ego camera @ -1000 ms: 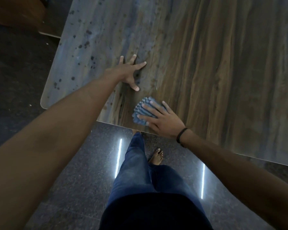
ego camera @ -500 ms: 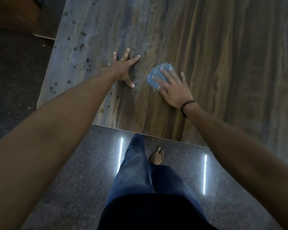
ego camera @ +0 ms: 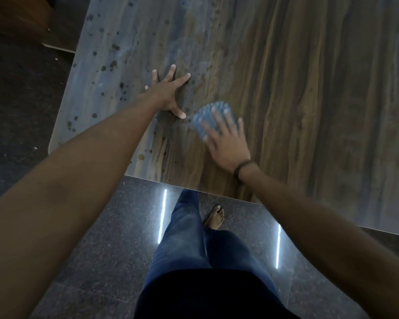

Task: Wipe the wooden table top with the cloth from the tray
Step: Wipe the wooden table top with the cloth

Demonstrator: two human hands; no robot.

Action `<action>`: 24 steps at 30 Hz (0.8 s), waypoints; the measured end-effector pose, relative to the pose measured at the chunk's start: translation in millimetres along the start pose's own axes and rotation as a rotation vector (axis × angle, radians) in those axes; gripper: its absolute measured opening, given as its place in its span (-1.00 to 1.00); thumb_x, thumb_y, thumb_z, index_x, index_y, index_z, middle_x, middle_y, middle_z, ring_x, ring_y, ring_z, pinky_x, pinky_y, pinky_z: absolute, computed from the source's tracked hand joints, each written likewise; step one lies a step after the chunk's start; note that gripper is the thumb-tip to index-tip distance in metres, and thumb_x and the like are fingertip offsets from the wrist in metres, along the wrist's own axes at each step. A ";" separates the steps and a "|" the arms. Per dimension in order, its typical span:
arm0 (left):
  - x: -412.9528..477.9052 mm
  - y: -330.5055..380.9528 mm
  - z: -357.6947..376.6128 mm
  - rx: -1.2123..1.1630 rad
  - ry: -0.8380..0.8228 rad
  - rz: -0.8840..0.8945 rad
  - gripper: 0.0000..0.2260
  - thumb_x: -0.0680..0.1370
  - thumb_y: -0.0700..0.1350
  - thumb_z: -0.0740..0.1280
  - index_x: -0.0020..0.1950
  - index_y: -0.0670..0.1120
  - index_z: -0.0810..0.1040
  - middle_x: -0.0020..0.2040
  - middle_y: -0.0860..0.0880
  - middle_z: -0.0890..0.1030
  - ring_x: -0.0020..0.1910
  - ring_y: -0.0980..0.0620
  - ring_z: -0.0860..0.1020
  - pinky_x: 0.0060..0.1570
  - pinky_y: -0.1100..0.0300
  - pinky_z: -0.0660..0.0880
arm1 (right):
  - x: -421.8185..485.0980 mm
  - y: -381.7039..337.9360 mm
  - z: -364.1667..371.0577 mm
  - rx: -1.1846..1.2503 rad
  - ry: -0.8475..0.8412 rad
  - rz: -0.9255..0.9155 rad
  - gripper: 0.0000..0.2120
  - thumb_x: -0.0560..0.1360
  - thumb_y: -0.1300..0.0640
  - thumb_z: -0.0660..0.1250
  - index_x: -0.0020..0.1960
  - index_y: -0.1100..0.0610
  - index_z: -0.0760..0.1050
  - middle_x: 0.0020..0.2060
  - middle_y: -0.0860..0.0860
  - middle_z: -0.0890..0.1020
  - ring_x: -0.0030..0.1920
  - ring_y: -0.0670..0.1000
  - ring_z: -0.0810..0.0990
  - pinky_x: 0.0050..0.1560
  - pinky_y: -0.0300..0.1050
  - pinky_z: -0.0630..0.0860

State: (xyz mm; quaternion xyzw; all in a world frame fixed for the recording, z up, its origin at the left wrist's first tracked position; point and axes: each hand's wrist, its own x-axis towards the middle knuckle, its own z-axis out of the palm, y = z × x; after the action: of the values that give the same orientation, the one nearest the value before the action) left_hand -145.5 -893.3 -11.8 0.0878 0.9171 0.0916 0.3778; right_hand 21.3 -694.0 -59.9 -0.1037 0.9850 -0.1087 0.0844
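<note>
Head view: right hand (ego camera: 227,147) presses cloth (ego camera: 204,119) on table (ego camera: 309,88).

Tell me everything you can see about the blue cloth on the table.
The blue cloth looks soft, with a ribbed or nubby texture, possibly microfibre, though it is slightly blurred. It is gathered into a compact pad lying flat on the wooden table top, toward the near edge. The right hand presses on it with straight, spread fingers that cover much of it. The left hand lies flat beside it, with its thumb close but not touching it.
</note>
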 end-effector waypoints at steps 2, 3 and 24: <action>0.4 -1.0 -0.1 0.000 -0.008 0.000 0.11 0.33 0.09 0.61 0.58 0.34 -0.15 0.59 0.11 -0.39 0.53 -0.33 -0.37 0.40 -0.49 -0.05 | -53.8 -17.1 20.8 -0.030 -0.041 -0.250 -0.51 0.70 -0.13 0.02 0.61 -0.22 0.08 0.64 -0.01 0.06 0.63 0.14 -0.04 0.52 0.41 0.05; 0.7 -0.8 0.5 0.001 -0.007 0.000 0.11 0.33 0.08 0.61 0.58 0.34 -0.15 0.59 0.11 -0.39 0.53 -0.33 -0.37 0.40 -0.49 -0.05 | -74.6 -17.7 27.6 -0.038 -0.045 -0.336 -0.53 0.70 -0.13 0.03 0.60 -0.22 0.12 0.63 -0.03 0.10 0.63 0.11 -0.01 0.52 0.38 0.06; 3.3 -3.6 1.6 0.007 0.012 0.025 0.12 0.31 0.13 0.61 0.58 0.35 -0.15 0.59 0.11 -0.38 0.54 -0.34 -0.35 0.40 -0.50 -0.02 | 5.9 34.4 -7.3 -0.126 -0.118 -0.286 -0.52 0.70 -0.16 -0.11 0.60 -0.28 -0.09 0.64 -0.07 0.01 0.63 0.11 -0.07 0.54 0.42 -0.04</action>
State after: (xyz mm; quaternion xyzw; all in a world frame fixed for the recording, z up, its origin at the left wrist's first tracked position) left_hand -147.0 -895.8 -16.0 0.1000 0.9185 0.0937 0.3710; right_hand 7.9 -661.0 -61.7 -0.2539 0.9585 -0.0513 0.1190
